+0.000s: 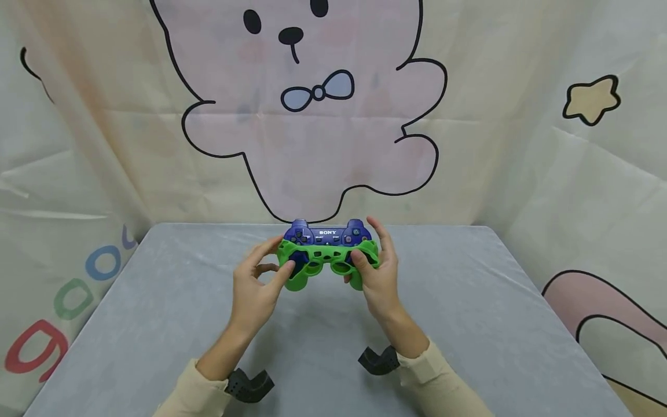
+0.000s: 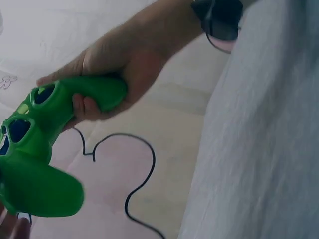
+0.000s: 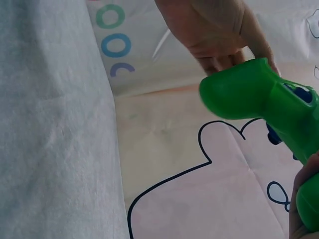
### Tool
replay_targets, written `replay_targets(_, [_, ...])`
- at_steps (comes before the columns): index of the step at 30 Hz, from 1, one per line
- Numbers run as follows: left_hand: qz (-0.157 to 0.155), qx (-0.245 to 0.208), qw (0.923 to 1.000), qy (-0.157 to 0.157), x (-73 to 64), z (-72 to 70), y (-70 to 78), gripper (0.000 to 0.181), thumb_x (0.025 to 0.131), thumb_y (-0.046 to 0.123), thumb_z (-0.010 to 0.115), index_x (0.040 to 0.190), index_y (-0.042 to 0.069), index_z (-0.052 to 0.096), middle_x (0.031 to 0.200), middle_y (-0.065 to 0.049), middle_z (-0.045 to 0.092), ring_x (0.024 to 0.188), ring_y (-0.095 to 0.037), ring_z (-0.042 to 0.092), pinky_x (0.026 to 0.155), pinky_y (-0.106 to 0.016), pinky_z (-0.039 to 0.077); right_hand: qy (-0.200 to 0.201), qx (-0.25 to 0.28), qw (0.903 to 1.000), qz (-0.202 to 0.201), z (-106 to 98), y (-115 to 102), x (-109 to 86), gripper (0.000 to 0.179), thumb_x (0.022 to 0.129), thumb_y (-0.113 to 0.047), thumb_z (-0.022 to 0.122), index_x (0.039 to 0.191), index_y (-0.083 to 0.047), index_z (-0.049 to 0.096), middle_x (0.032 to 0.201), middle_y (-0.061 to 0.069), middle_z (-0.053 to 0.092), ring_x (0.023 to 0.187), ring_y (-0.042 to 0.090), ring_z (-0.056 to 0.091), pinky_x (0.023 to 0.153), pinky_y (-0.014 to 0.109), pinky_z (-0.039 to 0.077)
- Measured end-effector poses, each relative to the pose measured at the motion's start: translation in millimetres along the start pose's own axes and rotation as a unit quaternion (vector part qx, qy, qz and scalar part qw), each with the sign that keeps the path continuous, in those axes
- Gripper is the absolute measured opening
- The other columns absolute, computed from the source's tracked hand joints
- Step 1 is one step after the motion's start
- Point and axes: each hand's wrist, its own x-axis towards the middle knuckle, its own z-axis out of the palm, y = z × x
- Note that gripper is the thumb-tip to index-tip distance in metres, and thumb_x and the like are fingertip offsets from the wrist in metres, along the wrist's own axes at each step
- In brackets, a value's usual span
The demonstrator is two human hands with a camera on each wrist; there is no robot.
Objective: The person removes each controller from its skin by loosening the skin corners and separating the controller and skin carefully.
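Between the two hands is a blue Sony game controller (image 1: pixel 327 233), its lower part inside a green cover (image 1: pixel 327 252). The controller's upper part with the buttons shows above the cover. My left hand (image 1: pixel 253 289) pinches the left side, thumb in front at the cover's left opening and fingers at the edge. My right hand (image 1: pixel 383 284) holds the right side, thumb on the front and index finger raised off the top corner. In the left wrist view, the right hand (image 2: pixel 124 52) curls its fingers round a green-covered handle. The right wrist view shows the left hand (image 3: pixel 214 30) at the other handle.
A grey cloth-covered table (image 1: pixel 323 353) lies beneath the raised hands. Behind it hangs a printed curtain (image 1: pixel 333 150) with a bear figure, and similar cloth stands on both sides. Black wrist cameras (image 1: pixel 250 386) sit at the cuffs.
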Motion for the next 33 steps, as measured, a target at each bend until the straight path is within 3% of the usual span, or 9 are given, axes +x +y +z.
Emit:
replay_targets(4, [0.091, 0.046, 0.9945, -0.022, 0.6, -4.3, -3.3, 0.042, 0.087, -0.002, 0.076, 0.127, 0.009, 0.070, 0.133, -0.017, 0.054, 0.125, -0.016, 0.048, 0.092, -0.017, 0.045, -0.015, -0.010, 0.9998, 0.008, 2.4, 0.4, -2.6, 0.075, 0.093, -0.041, 0.071, 0.155, -0.024, 0.032, 0.107, -0.001, 0.071, 0.069, 0.012, 0.066, 0.052, 0.024, 0.055])
replay_targets(6, [0.107, 0.055, 0.9920, -0.037, 0.6, -5.4, -4.4, 0.035, 0.087, -0.002, 0.076, 0.119, 0.010, 0.073, 0.135, -0.016, 0.053, 0.128, -0.022, 0.046, 0.098, -0.021, 0.043, -0.018, -0.018, 0.9997, 0.005, 3.0, 1.7, -4.1, 0.076, 0.093, -0.042, 0.072, 0.155, -0.023, 0.032, 0.107, -0.002, 0.071, 0.070, 0.011, 0.066, 0.052, 0.024, 0.055])
replay_targets(11, [0.083, 0.049, 0.9940, -0.051, 1.7, -5.8, -4.1, 0.016, 0.089, -0.002, 0.073, 0.099, 0.009, 0.074, 0.131, -0.016, 0.054, 0.130, -0.022, 0.046, 0.107, -0.030, 0.039, -0.013, -0.027, 0.9995, -0.012, 4.7, 5.7, -6.6, 0.075, 0.094, -0.035, 0.073, 0.155, -0.017, 0.033, 0.103, -0.003, 0.072, 0.067, 0.011, 0.066, 0.049, 0.025, 0.054])
replay_targets(17, [0.020, -0.034, 0.9946, -0.096, 2.9, -10.3, 3.1, 0.004, 0.096, 0.004, 0.066, 0.093, 0.002, 0.066, 0.137, -0.016, 0.046, 0.135, -0.021, 0.038, 0.107, -0.013, 0.037, -0.003, -0.038, 0.9988, -0.031, 5.8, 10.7, -5.0, 0.065, 0.098, -0.019, 0.068, 0.155, -0.016, 0.038, 0.108, -0.004, 0.070, 0.069, 0.008, 0.064, 0.050, 0.023, 0.053])
replay_targets(22, [0.024, -0.061, 0.9837, -0.167, 1.8, -13.7, 7.9, 0.005, 0.098, 0.009, 0.065, 0.097, 0.005, 0.064, 0.153, -0.011, 0.033, 0.145, -0.032, 0.030, 0.110, -0.018, 0.037, 0.011, -0.043, 0.9977, -0.052, 1.8, 10.3, -1.5, 0.066, 0.098, -0.024, 0.069, 0.156, -0.015, 0.039, 0.110, -0.001, 0.068, 0.075, 0.008, 0.065, 0.052, 0.022, 0.055])
replay_targets(25, [0.043, -0.037, 0.9789, -0.196, 0.0, -13.6, 7.0, 0.002, 0.099, 0.009, 0.063, 0.101, 0.010, 0.063, 0.160, -0.009, 0.025, 0.144, -0.038, 0.035, 0.109, -0.035, 0.046, 0.006, -0.039, 0.9983, -0.043, -1.0, 8.5, -0.1, 0.069, 0.097, -0.029, 0.069, 0.157, -0.016, 0.038, 0.112, -0.001, 0.067, 0.078, 0.008, 0.066, 0.052, 0.022, 0.056])
replay_targets(29, [0.054, 0.000, 0.9836, -0.172, -1.9, -9.8, 3.6, 0.031, 0.099, 0.003, 0.062, 0.128, 0.015, 0.059, 0.164, -0.011, 0.019, 0.145, -0.038, 0.038, 0.105, -0.059, 0.047, -0.002, -0.016, 0.9998, -0.015, -4.0, 4.0, 2.1, 0.072, 0.096, -0.039, 0.067, 0.157, -0.017, 0.037, 0.115, 0.000, 0.066, 0.077, 0.008, 0.066, 0.054, 0.022, 0.056])
replay_targets(31, [0.035, -0.017, 0.9862, -0.161, -0.9, -8.2, 2.9, 0.051, 0.099, 0.001, 0.061, 0.145, 0.016, 0.047, 0.163, -0.013, 0.026, 0.140, -0.031, 0.047, 0.102, -0.054, 0.051, -0.006, 0.000, 1.0000, 0.000, -4.6, 0.8, 3.0, 0.074, 0.093, -0.046, 0.066, 0.156, -0.020, 0.037, 0.117, -0.001, 0.065, 0.076, 0.008, 0.066, 0.055, 0.021, 0.056])
replay_targets(33, [-0.003, -0.065, 0.9842, -0.165, 2.0, -7.7, 2.7, 0.065, 0.100, 0.002, 0.060, 0.156, 0.018, 0.031, 0.155, -0.017, 0.041, 0.126, -0.022, 0.061, 0.093, -0.040, 0.057, -0.014, 0.008, 0.9998, 0.009, -4.7, -2.3, 3.7, 0.076, 0.091, -0.051, 0.066, 0.155, -0.022, 0.037, 0.117, 0.000, 0.065, 0.076, 0.009, 0.067, 0.055, 0.022, 0.056])
